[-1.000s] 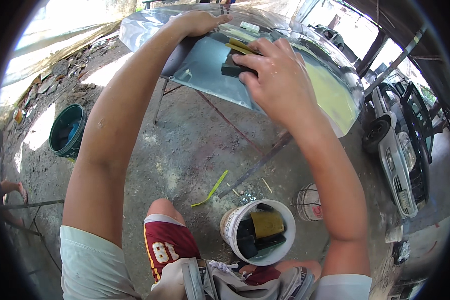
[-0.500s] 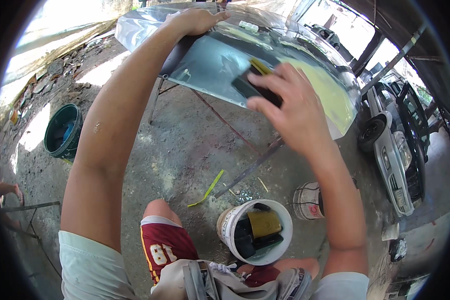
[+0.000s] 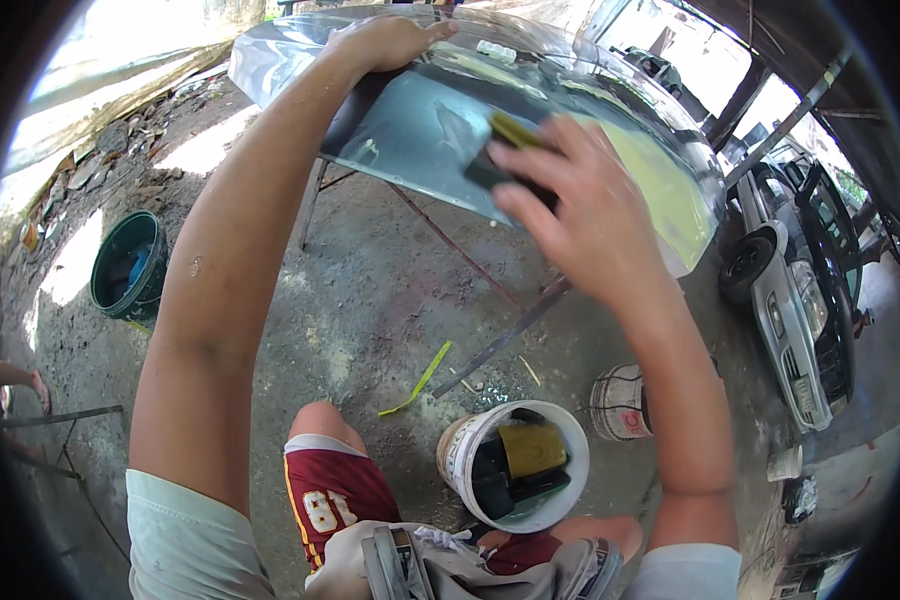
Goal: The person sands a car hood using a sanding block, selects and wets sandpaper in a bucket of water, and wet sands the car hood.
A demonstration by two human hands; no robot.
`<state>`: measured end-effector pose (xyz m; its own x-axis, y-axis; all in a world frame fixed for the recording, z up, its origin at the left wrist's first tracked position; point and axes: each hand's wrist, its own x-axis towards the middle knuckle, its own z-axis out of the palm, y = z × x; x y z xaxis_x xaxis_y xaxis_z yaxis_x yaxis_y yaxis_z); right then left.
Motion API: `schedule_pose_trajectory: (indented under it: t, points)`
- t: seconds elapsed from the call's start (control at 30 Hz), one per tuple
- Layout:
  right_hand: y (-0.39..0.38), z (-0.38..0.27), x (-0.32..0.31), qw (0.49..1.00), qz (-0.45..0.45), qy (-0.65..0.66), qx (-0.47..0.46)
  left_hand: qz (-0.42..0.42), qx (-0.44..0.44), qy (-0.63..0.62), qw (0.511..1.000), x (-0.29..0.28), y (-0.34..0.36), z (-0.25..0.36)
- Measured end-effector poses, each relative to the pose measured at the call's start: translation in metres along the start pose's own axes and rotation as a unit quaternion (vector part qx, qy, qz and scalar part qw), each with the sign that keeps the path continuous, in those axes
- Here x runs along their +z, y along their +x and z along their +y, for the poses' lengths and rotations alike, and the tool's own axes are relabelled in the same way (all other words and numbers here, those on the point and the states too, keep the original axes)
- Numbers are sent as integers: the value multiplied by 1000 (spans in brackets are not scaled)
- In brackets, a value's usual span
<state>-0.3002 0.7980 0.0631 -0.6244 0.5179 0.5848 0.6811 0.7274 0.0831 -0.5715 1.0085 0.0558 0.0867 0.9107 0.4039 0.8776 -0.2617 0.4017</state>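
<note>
Across the top, my left hand [image 3: 390,45] grips the large curved car panel [image 3: 410,120], thumb side showing and other fingers mostly hidden. The panel is glossy grey-blue, with pale yellow-green patches on its right part. My right hand [image 3: 585,205] is closed on a dark block [image 3: 492,172] with a yellow-olive sheet [image 3: 510,128] along it, held against the panel's middle and blurred by motion. Below, a white bucket [image 3: 455,455] holds dark pieces [image 3: 490,485] and an olive piece [image 3: 530,448].
Metal legs [image 3: 510,330] stand below the panel. A green bucket [image 3: 115,270] is at left, another white bucket [image 3: 615,400] at right. A car [image 3: 785,300] stands at far right. Someone's foot [image 3: 40,390] shows at far left beside a metal bar [image 3: 70,412].
My right hand moved down and right with the block, then slightly up and left over the last half second. My left hand stays at the same part of the panel.
</note>
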Motion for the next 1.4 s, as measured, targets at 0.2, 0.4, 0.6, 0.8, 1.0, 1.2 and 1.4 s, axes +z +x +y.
schedule_pose_trajectory:
  t: [0.2,0.4,0.6,0.8,1.0,1.2,1.4]
  points:
    - [-4,10,-5,998,-20,-6,-61,-31,-30,-2,999,-2,-6,0]
    - [-5,30,-25,990,-119,42,-69,-6,14,11,1000,0,-10,13]
    - [7,30,-17,988,-80,31,-125,-16,3,-8,1000,-2,-8,4]
    - [-19,33,-31,989,-126,48,-62,-13,-3,29,999,-3,-9,6]
    - [16,12,-4,991,-96,2,-95,-42,35,4,999,-12,-25,26]
    - [-25,28,-30,989,-109,28,-94,9,12,24,1000,-3,-11,7]
    - [19,22,-13,991,-77,0,-112,6,-9,9,1000,-3,-20,11]
